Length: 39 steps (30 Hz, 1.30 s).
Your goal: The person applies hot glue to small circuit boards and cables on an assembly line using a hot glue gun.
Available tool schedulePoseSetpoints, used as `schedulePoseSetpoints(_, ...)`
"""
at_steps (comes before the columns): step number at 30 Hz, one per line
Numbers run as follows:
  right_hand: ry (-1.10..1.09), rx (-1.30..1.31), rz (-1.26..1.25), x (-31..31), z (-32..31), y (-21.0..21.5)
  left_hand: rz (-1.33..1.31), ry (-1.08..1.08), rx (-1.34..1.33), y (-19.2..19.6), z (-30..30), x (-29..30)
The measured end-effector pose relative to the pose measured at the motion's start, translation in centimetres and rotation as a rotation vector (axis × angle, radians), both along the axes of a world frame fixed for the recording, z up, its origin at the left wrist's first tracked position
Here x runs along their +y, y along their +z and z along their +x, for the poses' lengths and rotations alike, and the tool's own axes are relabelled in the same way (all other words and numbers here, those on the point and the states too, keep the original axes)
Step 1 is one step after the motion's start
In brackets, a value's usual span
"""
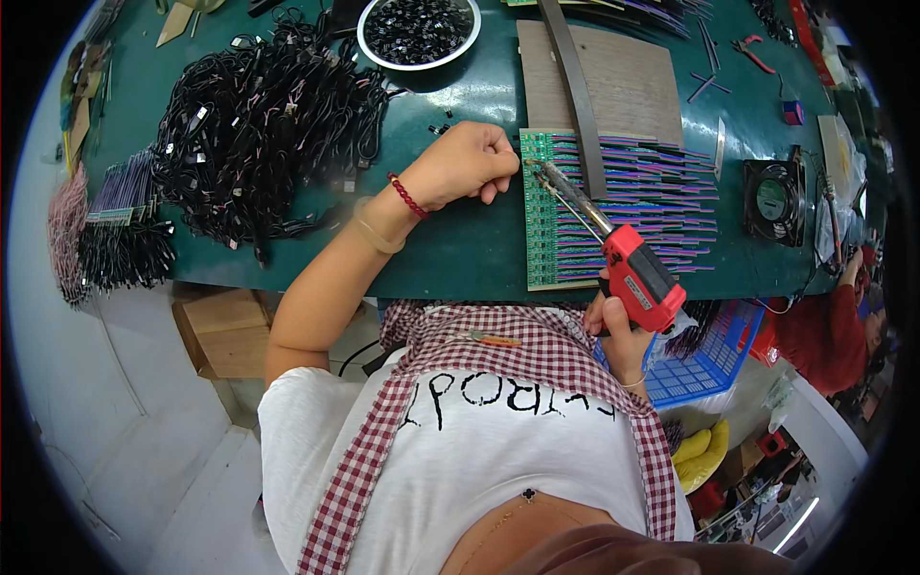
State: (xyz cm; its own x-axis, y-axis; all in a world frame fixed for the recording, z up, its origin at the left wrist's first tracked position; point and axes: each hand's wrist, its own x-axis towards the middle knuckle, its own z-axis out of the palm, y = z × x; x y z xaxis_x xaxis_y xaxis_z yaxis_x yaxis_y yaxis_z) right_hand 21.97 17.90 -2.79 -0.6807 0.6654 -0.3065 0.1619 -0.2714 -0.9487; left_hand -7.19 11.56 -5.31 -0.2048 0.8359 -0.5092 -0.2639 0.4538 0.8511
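Observation:
My right hand (621, 331) grips the handle of a red and black soldering gun (640, 273). The gun's tip points up and left, at the upper part of a green circuit board panel (540, 225). Beside the panel's left edge, close to that tip, my left hand (470, 165) is closed in a pinch; what its fingers hold is too small or hidden to name. Rows of purple, pink, blue and black wires (661, 196) run rightward from the panel. Across them and a brown wooden board (632, 81) lies a long grey bar (575, 91).
A large heap of black cables (268, 134) covers the left of the green table (450, 264). A white bowl (419, 65) of small black parts stands at the back. To the right are a black fan (774, 201) and red-handled pliers (755, 56). A blue basket (704, 369) sits below the edge.

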Motion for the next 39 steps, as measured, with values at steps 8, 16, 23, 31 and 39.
schedulePoseSetpoints(8,-0.022,-0.012,0.099,-0.18,-0.42,0.14,0.009,-0.001,-0.020,0.03,-0.09,0.01)
schedulePoseSetpoints(16,0.016,-0.027,0.106,-0.02,-0.51,0.06,0.012,0.003,-0.015,0.19,-0.05,0.00)
schedulePoseSetpoints(23,0.032,-0.024,0.137,-0.20,-0.40,-0.15,0.002,0.004,-0.016,0.11,-0.04,0.03)
schedulePoseSetpoints(31,-0.030,-0.017,0.124,-0.14,-0.41,0.61,0.017,0.002,0.002,-0.13,-0.08,0.04)
schedulePoseSetpoints(39,-0.017,-0.008,0.122,-0.19,-0.46,0.43,0.004,-0.009,-0.005,0.04,-0.06,0.10)
